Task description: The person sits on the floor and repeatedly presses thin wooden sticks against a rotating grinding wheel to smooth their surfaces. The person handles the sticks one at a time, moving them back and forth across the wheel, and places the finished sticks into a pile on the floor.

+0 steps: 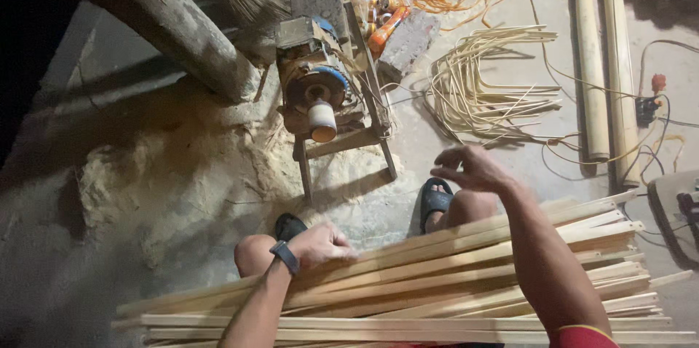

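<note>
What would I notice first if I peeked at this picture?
Probably the big bundle of pale bamboo slats lying across the person's knees at the bottom, with the left hand resting on it and the right hand lifted above. Straight ahead stands a small motor machine beside a sawdust heap.

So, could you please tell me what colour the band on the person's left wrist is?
The wrist band is dark, black or deep navy, seen in the head view.

A single head-worn camera looks steeply down from above the seated person's lap, close over the bundle of bamboo slats [408,282] across the knees. It faces forward toward twelve o'clock, where a small motor-driven machine [320,93] stands on the floor near the feet. With one view, nothing overlaps.
</note>
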